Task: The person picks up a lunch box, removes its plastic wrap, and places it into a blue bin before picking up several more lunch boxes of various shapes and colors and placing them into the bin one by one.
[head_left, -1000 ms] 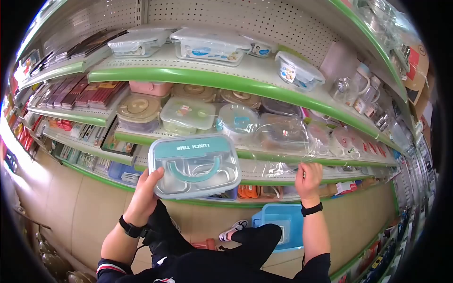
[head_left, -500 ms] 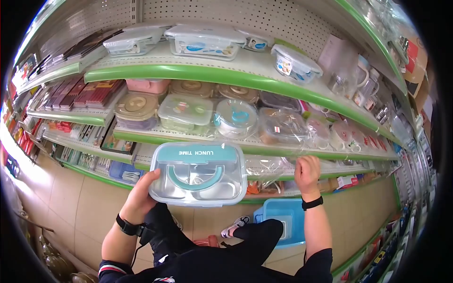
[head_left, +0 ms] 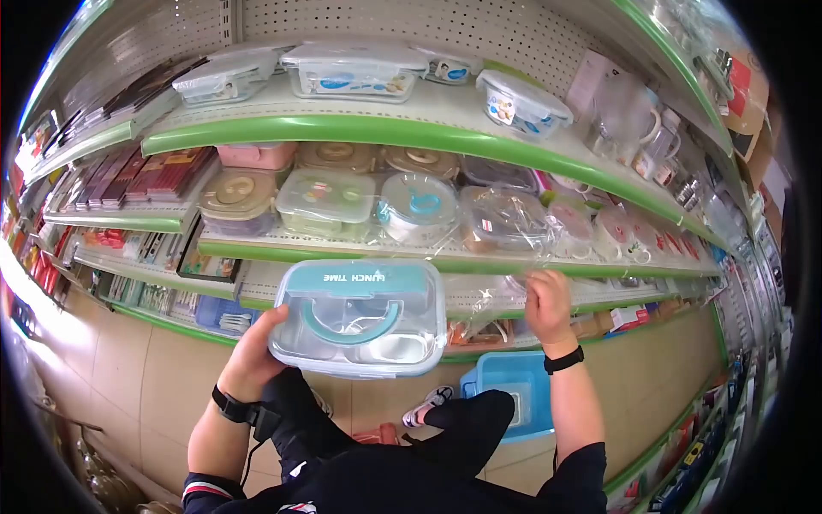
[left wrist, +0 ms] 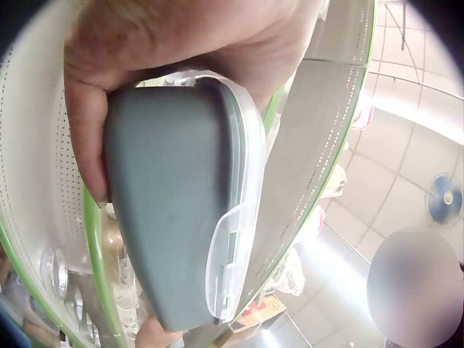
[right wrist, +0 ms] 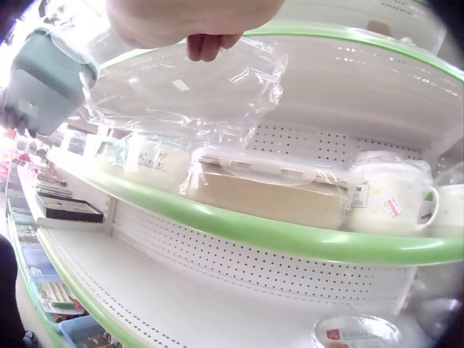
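Note:
My left hand (head_left: pixel 255 353) grips the left edge of a lunch box (head_left: pixel 360 319) with a teal band, a teal handle and "LUNCH TIME" on its see-through lid. The lid faces up, and silvery compartments show through it. In the left wrist view the grey-teal underside of the box (left wrist: pixel 170 203) lies between thumb and fingers. To the right, my right hand (head_left: pixel 550 310) is curled and pinches a clear plastic bag (right wrist: pixel 181 90). The bag hangs loose and crinkled below the fingers, reaching toward the box's right side.
Shelves with green edges (head_left: pixel 360 130) stand in front, holding glass containers (head_left: pixel 353 73), lidded food boxes (head_left: pixel 325 201) and mugs (right wrist: pixel 391 196). A blue basket (head_left: pixel 531 394) sits on the floor by the right foot. Lower shelves hold cutlery packs.
The lunch box has dropped slightly and levelled out in my left hand. My right hand has risen and shifted a little left, with the plastic bag trailing from it.

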Demonstrator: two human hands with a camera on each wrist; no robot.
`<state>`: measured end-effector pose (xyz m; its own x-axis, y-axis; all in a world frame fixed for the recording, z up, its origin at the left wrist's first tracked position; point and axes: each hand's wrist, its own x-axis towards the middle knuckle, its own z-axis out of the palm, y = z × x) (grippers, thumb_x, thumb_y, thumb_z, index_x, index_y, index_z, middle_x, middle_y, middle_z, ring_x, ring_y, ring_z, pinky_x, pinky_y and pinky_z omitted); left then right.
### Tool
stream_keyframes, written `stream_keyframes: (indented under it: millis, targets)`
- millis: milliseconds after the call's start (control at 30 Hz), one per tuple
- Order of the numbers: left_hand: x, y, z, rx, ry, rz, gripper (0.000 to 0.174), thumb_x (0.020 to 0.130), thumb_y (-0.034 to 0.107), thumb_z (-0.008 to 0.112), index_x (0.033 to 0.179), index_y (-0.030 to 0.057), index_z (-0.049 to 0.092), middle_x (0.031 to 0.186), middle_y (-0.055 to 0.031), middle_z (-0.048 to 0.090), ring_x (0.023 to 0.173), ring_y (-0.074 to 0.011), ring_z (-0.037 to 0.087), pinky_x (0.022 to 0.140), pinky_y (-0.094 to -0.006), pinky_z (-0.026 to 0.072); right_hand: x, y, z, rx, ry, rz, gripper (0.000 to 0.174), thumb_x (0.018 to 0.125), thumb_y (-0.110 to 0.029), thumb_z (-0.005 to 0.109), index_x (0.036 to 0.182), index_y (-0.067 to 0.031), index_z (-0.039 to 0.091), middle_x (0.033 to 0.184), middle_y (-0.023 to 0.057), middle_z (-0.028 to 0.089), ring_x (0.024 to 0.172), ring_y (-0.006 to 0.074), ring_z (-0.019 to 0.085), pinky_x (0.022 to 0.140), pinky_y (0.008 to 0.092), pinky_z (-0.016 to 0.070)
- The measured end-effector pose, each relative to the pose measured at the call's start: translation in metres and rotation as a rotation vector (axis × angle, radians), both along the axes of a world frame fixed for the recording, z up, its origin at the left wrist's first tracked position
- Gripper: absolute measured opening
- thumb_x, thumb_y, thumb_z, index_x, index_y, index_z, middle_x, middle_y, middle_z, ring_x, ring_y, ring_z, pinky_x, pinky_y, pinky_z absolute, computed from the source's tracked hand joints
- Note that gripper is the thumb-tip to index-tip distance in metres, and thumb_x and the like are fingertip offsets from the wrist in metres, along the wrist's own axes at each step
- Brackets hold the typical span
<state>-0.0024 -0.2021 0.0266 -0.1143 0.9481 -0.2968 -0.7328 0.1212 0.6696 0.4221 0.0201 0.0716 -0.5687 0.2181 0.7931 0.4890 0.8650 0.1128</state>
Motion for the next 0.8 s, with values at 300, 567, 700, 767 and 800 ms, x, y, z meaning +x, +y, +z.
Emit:
stream_keyframes:
  millis: [300,567,700,767,800]
  targets:
    - [0.016,0.008,-0.008,0.020,0.024,-0.026,0.053,0.097,0.044,0.059,0.135,0.0069,0.054,0.115,-0.0099,0.067,0.094,-0.0242,0.068,0.065,-0.0389,0.0548,-0.023,-0.002,-0.019,-0.301,0.336,-0.089,0.026,0.091,0.003,0.063,0.115,0.0005,0.055,0.123,0.0189,0.066,0.106,0.0310,0.064,0.095,0.0415,0.0492]
    - [0.041,0.021,0.004,-0.044,0.004,0.033,0.064,0.096,0.048,0.060,0.145,0.0097,0.045,0.133,-0.0104,0.060,0.111,-0.0268,0.064,0.076,-0.0410,0.0551,-0.070,-0.047,-0.052,-0.874,0.675,-0.011,0.017,0.100,-0.011,0.056,0.113,-0.0001,0.056,0.107,0.0079,0.061,0.096,0.0164,0.058,0.091,0.0314,0.0472]
    - [0.042,0.026,-0.006,-0.013,0.044,0.002,0.062,0.097,0.049,0.059,0.143,0.0104,0.047,0.133,-0.0085,0.061,0.114,-0.0255,0.064,0.080,-0.0415,0.0551,-0.094,-0.064,-0.065,-1.273,0.963,0.244,0.031,0.109,-0.027,0.043,0.111,0.0005,0.057,0.105,0.0066,0.061,0.095,0.0115,0.055,0.087,0.0295,0.0465]
    - [0.044,0.028,-0.011,-0.017,0.061,0.018,0.060,0.097,0.050,0.058,0.142,0.0107,0.048,0.133,-0.0074,0.061,0.115,-0.0243,0.064,0.081,-0.0400,0.0550,-0.104,-0.077,-0.075,-1.336,1.059,0.325,0.036,0.109,-0.032,0.043,0.118,0.0004,0.057,0.110,0.0070,0.060,0.099,0.0125,0.056,0.088,0.0300,0.0470]
    - [0.048,0.026,-0.009,-0.008,0.066,0.040,0.060,0.097,0.049,0.058,0.142,0.0103,0.048,0.132,-0.0072,0.061,0.114,-0.0235,0.064,0.082,-0.0395,0.0554,-0.108,-0.087,-0.077,-1.437,1.051,0.346,0.054,0.106,-0.043,0.049,0.139,-0.0005,0.045,0.125,0.0088,0.055,0.107,0.0164,0.057,0.094,0.0337,0.0477]
